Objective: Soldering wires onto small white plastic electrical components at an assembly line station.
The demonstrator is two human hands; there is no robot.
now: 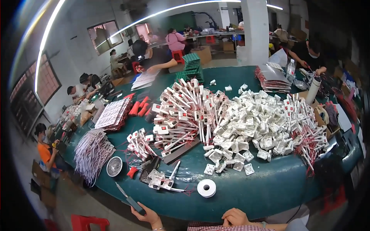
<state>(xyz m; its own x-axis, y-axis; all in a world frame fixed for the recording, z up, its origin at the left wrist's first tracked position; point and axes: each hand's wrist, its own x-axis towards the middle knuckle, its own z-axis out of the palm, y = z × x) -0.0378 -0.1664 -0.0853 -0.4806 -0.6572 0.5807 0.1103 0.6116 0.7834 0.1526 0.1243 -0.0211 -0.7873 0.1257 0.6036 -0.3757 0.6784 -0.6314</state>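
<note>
At the near edge my left hand (147, 216) is closed around the handle of a slim pointed tool (133, 202) with a dark grey-green grip and a thin metal end aimed up and left. Its exact kind is unclear. Curled fingers of my right hand (236, 217) rest by the checkered cloth (208, 226); whether they hold anything is hidden. Beyond, on the green table, stands a white spool (206, 188). Left of it lie a few white plastic housings (158, 179) with white tubes and red wires. A metal bowl (114, 166) sits farther left.
Large heaps of white housings (250, 123) and red-wired tube assemblies (185, 111) cover the table's middle. A bundle of white strips (92, 154) and stacked sheets (113, 113) lie left. A white flask (313, 90) stands right. Co-workers (148, 57) sit around; a red stool (90, 222) is lower left.
</note>
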